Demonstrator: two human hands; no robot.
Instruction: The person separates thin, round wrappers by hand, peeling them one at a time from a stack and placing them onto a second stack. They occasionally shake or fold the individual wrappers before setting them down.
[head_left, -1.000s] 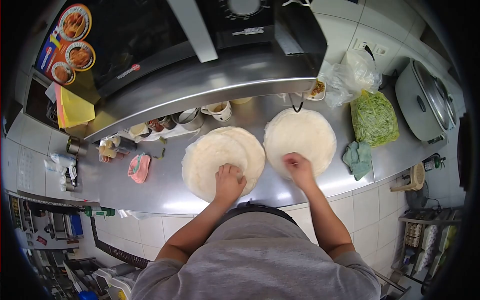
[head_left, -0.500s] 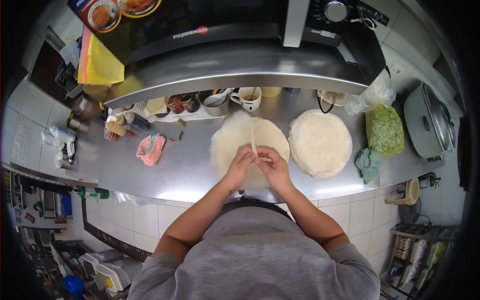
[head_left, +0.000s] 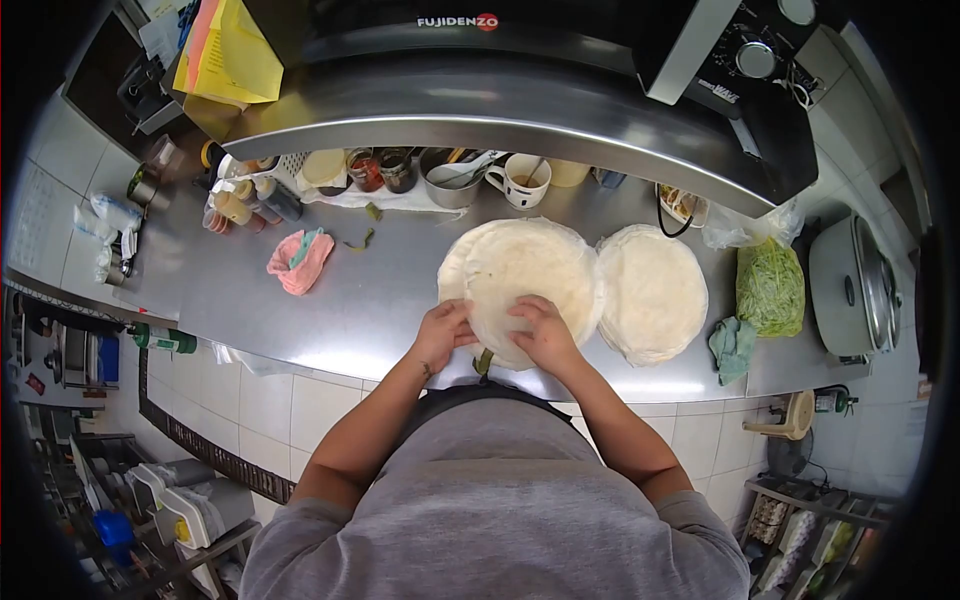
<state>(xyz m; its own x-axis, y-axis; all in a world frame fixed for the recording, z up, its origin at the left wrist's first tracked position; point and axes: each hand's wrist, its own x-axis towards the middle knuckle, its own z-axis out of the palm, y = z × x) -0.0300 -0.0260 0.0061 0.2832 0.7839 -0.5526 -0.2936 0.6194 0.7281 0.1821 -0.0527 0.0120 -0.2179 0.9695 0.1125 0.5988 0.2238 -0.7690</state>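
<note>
Thin, round, pale wrappers (head_left: 530, 265) lie overlapped in a stack on the steel counter, directly in front of me. The top sheet sits a little to the right of the one under it, whose edge shows at the left. My left hand (head_left: 443, 335) is at the stack's lower left, its fingers bent around the top wrapper's edge with the tips partly hidden. On the lower part of that sheet rests my right hand (head_left: 545, 335), fingers apart and slightly curved. A dark green strip (head_left: 484, 361) shows at the near edge between the hands.
A second wrapper stack (head_left: 653, 295) stands to the right, beside a green cloth (head_left: 732, 350) and a bag of shredded greens (head_left: 770, 290). A pink cloth (head_left: 300, 262) lies left. Behind are a mug (head_left: 523, 182), a pot (head_left: 455, 182) and jars, below a microwave (head_left: 480, 100).
The upright, blurred wrapper between my hands now lies flat on the stack. My hands have moved apart, left hand leftward, right hand onto the sheet. The head view has shifted slightly.
</note>
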